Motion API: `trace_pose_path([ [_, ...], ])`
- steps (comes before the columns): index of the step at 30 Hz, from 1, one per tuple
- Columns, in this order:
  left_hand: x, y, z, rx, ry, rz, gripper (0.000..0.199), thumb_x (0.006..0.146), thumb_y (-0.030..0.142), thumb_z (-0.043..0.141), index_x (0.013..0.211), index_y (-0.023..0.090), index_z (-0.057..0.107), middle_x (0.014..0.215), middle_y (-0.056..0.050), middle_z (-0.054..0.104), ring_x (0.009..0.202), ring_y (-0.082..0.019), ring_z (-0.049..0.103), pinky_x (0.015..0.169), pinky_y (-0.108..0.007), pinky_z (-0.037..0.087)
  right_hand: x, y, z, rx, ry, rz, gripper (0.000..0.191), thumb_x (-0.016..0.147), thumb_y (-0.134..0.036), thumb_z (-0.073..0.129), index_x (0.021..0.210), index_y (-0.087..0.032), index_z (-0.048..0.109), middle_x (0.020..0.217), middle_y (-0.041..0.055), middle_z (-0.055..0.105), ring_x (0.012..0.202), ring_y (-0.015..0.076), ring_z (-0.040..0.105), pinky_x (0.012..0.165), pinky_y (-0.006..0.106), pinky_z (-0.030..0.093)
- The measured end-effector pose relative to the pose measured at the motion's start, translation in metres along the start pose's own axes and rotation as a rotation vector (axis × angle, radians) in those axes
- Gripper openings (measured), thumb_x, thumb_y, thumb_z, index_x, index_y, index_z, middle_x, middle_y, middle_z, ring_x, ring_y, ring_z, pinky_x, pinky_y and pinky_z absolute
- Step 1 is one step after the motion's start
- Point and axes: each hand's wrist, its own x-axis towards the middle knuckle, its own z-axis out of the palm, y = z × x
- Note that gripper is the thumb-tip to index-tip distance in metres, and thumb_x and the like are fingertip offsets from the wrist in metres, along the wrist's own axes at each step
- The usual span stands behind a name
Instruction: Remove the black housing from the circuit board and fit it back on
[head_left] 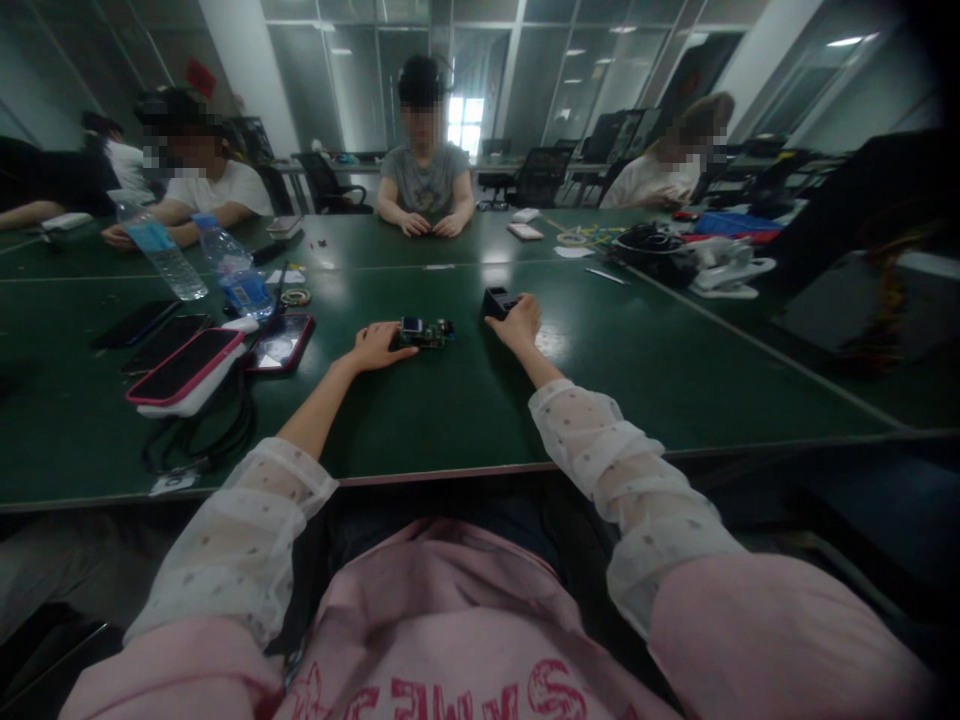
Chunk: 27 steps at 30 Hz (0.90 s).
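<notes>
Left hand (377, 346) flat on green table (525, 400), fingers loosely together, fingertips touching left end of small circuit board (424, 333); not clamped on it. Board lying mid-table, roughly centred between both hands, small screen facing up. Right hand (517, 322) resting against small black box (496, 301), just right of and slightly farther than board; fingers curled beside box, real grip or mere touch impossible to tell.

Risks, judged from layout: board only touched at one end, so likely to skate or spin on slick tabletop if pushed. Possible pressing on bare components or screen with fingertips. Black box light, easy to knock farther away with a loose hand.

Left side crowded: two phones (225, 355), black cable (202, 440) looped near the table edge, two water bottles (195, 262) farther left. Sleeve or elbow sweep could snag cable, drag phones, tip a bottle toward electronics. Other people seated at far side, hands well apart from these.
</notes>
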Motion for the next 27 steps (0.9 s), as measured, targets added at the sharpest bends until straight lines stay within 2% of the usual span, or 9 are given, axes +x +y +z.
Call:
trace_pose_path([
  [3,0.001,-0.001,0.000,-0.002,-0.001,0.004,0.074,0.080,0.073,0.042,0.137,0.025,0.041,0.141,-0.011,0.044,0.131,-0.033,0.035,0.105,-0.052,0.026,-0.002,-0.004,-0.001,-0.007,0.028,0.009,0.081,0.064,-0.038,0.076,0.126,-0.012,0.031,0.130,0.0224,0.039,0.125,0.0387,0.036,0.100,0.059,0.030],
  [8,0.000,0.001,-0.001,-0.003,-0.011,-0.007,0.074,0.080,0.073,0.042,0.137,0.026,0.040,0.142,-0.010,0.043,0.132,-0.033,0.033,0.106,-0.052,0.024,-0.006,-0.008,-0.005,0.009,0.074,-0.034,0.075,0.071,-0.040,0.072,0.128,-0.016,0.029,0.133,0.0214,0.035,0.127,0.0385,0.031,0.098,0.062,0.029],
  [20,0.001,0.001,-0.001,0.003,-0.024,-0.005,0.074,0.080,0.073,0.041,0.137,0.025,0.040,0.143,-0.010,0.042,0.133,-0.034,0.032,0.106,-0.051,0.024,-0.007,-0.013,-0.011,-0.095,0.084,-0.062,0.051,0.075,-0.036,0.068,0.113,-0.014,0.043,0.127,0.0204,0.038,0.123,0.0377,0.035,0.097,0.056,0.032],
  [24,0.001,0.001,0.000,0.011,-0.018,0.000,0.075,0.080,0.073,0.041,0.137,0.025,0.040,0.143,-0.011,0.043,0.132,-0.033,0.034,0.105,-0.051,0.025,-0.007,-0.013,-0.011,-0.106,0.076,-0.056,0.053,0.076,-0.035,0.068,0.116,-0.011,0.042,0.126,0.0216,0.040,0.123,0.0370,0.036,0.097,0.054,0.034],
  [27,0.001,0.000,0.001,0.014,-0.010,-0.008,0.075,0.080,0.074,0.040,0.137,0.024,0.040,0.143,-0.011,0.043,0.132,-0.033,0.033,0.106,-0.051,0.025,-0.006,-0.011,-0.012,-0.084,0.021,-0.057,0.055,0.075,-0.030,0.069,0.118,-0.010,0.041,0.123,0.0220,0.043,0.121,0.0361,0.041,0.096,0.052,0.036],
])
